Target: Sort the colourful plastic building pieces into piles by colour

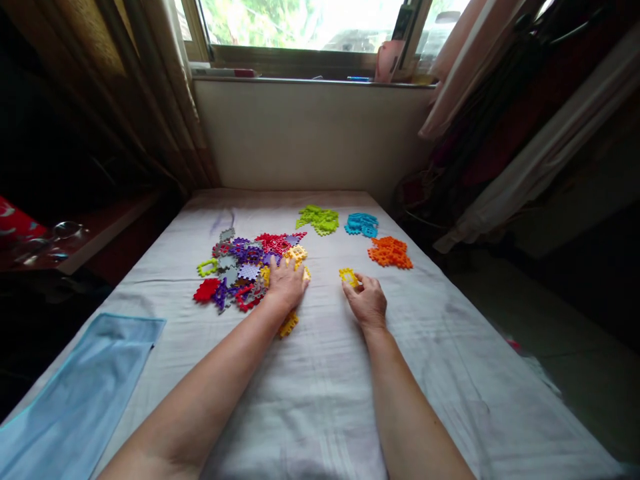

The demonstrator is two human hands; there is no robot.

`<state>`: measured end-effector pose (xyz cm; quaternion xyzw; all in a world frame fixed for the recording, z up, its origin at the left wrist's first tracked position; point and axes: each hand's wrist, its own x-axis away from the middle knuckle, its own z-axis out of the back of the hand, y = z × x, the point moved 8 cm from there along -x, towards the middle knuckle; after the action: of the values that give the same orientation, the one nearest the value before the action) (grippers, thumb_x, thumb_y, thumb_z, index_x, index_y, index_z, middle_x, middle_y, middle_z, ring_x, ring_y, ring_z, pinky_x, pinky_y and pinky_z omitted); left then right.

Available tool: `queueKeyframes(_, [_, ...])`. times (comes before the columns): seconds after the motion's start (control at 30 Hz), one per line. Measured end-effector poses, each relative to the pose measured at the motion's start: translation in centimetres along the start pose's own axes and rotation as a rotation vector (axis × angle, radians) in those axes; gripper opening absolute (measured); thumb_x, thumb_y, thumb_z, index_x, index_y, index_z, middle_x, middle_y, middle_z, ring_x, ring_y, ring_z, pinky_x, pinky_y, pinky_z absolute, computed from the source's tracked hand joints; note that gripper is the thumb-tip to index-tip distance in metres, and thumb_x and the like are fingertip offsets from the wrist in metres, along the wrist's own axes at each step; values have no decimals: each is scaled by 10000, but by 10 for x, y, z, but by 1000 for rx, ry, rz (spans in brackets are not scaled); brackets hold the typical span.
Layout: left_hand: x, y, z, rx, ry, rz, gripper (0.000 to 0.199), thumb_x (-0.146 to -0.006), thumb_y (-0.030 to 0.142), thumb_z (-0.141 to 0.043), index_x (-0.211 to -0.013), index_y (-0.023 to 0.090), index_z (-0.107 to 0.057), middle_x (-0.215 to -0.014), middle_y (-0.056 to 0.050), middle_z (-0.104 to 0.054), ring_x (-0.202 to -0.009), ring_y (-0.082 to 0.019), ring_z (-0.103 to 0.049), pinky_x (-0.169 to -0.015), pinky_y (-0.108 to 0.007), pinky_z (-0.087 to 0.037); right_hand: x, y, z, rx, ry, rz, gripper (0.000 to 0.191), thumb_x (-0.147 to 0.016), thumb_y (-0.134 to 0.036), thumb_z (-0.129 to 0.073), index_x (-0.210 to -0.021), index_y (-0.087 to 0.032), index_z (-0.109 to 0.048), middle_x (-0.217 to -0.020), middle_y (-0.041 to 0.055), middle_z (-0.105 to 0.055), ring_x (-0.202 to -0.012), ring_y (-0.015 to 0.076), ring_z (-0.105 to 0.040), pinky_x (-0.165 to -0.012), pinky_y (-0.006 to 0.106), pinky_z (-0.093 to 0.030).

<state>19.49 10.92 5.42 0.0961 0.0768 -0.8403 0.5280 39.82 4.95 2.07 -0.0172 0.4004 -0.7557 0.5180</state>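
Note:
My right hand (369,302) pinches a yellow toothed plastic piece (349,277) over the bedsheet, right of the mixed pile. Fingers spread, my left hand (289,285) rests on the right side of that pile (249,271); whatever lies under its palm is hidden. The pile holds purple, grey, red and yellow interlocking plastic pieces with notched edges. One yellow piece (289,325) lies just below my left wrist. Sorted by colour, a green heap (319,221), a blue heap (361,225) and an orange heap (390,253) sit farther back to the right.
A pale sheet (310,400) covers the flat surface. On its left lies a light blue cloth (95,373). Beyond the far edge is a wall with a window (305,27) and a pink cup (389,61) on the sill. Eyeglasses (65,233) rest on a side shelf at left.

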Motion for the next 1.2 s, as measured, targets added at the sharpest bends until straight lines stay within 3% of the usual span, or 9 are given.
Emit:
queueKeyframes(0.13, [13, -47, 6, -78, 73, 165, 340, -838, 429, -611, -1044, 182, -722, -1292, -180, -644, -1197, -386, -551, -1104, -690, -258, 2, -8, -4, 53, -25, 39, 391, -804, -408, -632, -1103, -170, -715, -1022, 108, -667, -873, 225, -612, -847, 344, -474])
queueKeyframes(0.27, [33, -74, 10, -35, 81, 245, 360, -841, 480, -589, -973, 177, -733, -1272, -192, -649, -1211, -391, -547, -1105, -692, -258, 6, -17, -3, 101, -48, 64, 373, -822, -394, -655, -1123, -182, -716, -1080, 123, -655, -962, 251, -603, -868, 361, -453])
queueKeyframes(0.37, [53, -93, 18, 30, 130, 303, 391, -863, 503, -551, -1009, 183, -722, -1344, -202, -611, -1267, -403, -515, -1102, -719, -233, 7, -19, -1, 116, -46, 70, 352, -841, -401, -652, -1119, -194, -717, -1129, 131, -640, -1000, 261, -586, -877, 375, -438])
queueKeyframes(0.5, [83, -119, 36, 157, 272, 302, 404, -893, 489, -509, -1176, 249, -669, -1385, -128, -602, -1299, -333, -513, -1146, -618, -272, 8, -21, 2, 117, -37, 59, 306, -856, -361, -630, -1102, -207, -725, -1184, 137, -632, -1043, 276, -565, -887, 401, -425])
queueKeyframes(0.57, [100, -139, 41, 188, 348, 371, 421, -902, 483, -492, -1207, 244, -656, -1384, -136, -598, -1310, -339, -505, -1142, -605, -286, 9, -27, 5, 94, -19, 84, 274, -864, -320, -603, -1080, -210, -732, -1185, 129, -642, -1035, 268, -567, -896, 403, -423])
queueKeyframes(0.67, [127, -174, 38, 205, 438, 538, 457, -900, 481, -492, -1226, 202, -648, -1403, -189, -565, -1342, -384, -463, -1132, -654, -264, 19, -47, 4, 28, -50, 190, 230, -883, -272, -562, -1010, -215, -746, -1109, 105, -683, -1012, 245, -587, -907, 381, -430])
queueKeyframes(0.77, [142, -197, 22, 252, 445, 629, 469, -900, 479, -483, -1230, 186, -643, -1373, -200, -583, -1312, -365, -495, -1123, -621, -313, 39, -77, -8, -50, -211, 347, 186, -885, -275, -579, -929, -221, -752, -1002, 79, -716, -978, 223, -616, -905, 349, -444])
queueKeyframes(0.93, [140, -204, 8, 331, 436, 593, 445, -899, 482, -464, -1180, 197, -661, -1297, -153, -643, -1259, -296, -555, -1116, -484, -393, 74, -113, -25, -96, -439, 481, 147, -865, -347, -654, -904, -239, -745, -961, 54, -727, -939, 205, -630, -879, 336, -449])
queueKeyframes(1.2, [138, -203, 20, 463, 510, 587, 406, -906, 433, -467, -1152, 182, -668, -1240, -126, -666, -1195, -247, -608, -1095, -400, -451, 86, -128, -26, -102, -502, 586, 378, -767, -436, -775, -1056, -207, -692, -1054, 74, -713, -1025, 239, -608, -898, 358, -417])
